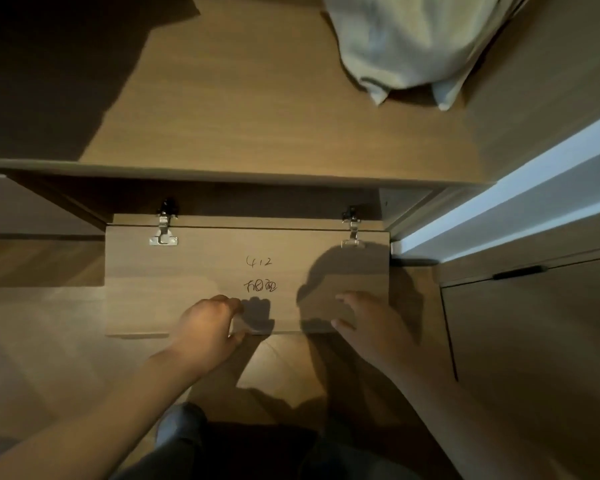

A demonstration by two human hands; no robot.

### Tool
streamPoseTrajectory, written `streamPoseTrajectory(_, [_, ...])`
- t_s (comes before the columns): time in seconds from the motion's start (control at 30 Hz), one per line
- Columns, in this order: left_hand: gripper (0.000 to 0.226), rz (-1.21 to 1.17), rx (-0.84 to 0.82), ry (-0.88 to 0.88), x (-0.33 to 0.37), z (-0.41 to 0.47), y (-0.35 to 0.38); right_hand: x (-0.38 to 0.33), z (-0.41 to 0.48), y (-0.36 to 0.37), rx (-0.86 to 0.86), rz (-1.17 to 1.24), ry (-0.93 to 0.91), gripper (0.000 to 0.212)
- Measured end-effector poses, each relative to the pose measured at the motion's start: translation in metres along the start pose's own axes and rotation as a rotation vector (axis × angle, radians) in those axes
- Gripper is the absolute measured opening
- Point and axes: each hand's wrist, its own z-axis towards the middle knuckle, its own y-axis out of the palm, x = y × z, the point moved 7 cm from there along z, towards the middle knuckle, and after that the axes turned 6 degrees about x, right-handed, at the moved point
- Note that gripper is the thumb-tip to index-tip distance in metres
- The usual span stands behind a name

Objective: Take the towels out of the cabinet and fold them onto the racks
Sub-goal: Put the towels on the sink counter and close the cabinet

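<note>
Legs [243, 445]: dark trousers at the very bottom, above the wooden floor [42, 341].
Left hand [208, 327]: clamped on the near edge of the cabinet door [187, 278], fingers curled over the top face and thumb at the edge beneath.
Right hand [371, 323]: just right of the left hand and apart from it, with the fingers spread loosely on the same door near its front edge. It is in shadow and blurred, so I cannot tell whether it grips.
Cabinet door: folded down flat towards the person, with its inner face up. It bears handwriting [260, 273], the number 412 above 3 characters.
Hinges: 2 metal ones on the door's far edge, 1 at the left [164, 233] and 1 at the right [352, 233].
Side drawer [534, 323]: to the right of the door, shut, with a dark handle on its top edge.
Table [257, 116]: a wooden top above and beyond the door, its left part in dark shadow.
Towel [413, 43]: pale and bunched, at the far right over the table. I cannot tell whether it lies there or hangs.
</note>
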Motion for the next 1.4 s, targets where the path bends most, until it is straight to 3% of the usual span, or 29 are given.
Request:
streamPoseTrajectory(0.3, [0.04, 0.095, 0.188, 0.18, -0.035, 0.099, 0.075, 0.028, 0.106, 0.089, 0.156, -0.067, -0.12, 0.048])
streamPoseTrajectory(0.5, [0.044, 0.139, 0.231, 0.337, -0.03, 0.116, 0.109, 0.068, 0.106, 0.102, 0.352, 0.122, -0.123, 0.05])
streamPoseTrajectory(0.67, [0.051, 0.113, 0.193, 0.357, -0.018, 0.11, 0.117, 0.115, 0.082, 0.11, 0.367, 0.232, 0.067, 0.056])
streamPoseTrajectory(0.87, [0.074, 0.201, 0.183, 0.52, 0.017, 0.119, 0.146, 0.187, 0.077, 0.116, 0.414, 0.279, 0.3, 0.067])
streamPoseTrajectory(1.03, [0.091, 0.194, 0.12, 0.502, 0.031, 0.12, 0.167, 0.224, 0.075, 0.142, 0.303, 0.476, 0.466, 0.078])
streamPoseTrajectory(1.4, [0.111, 0.282, 0.139, 0.434, 0.042, 0.118, 0.186, 0.23, 0.069, 0.158, 0.236, 0.544, 0.4, 0.096])
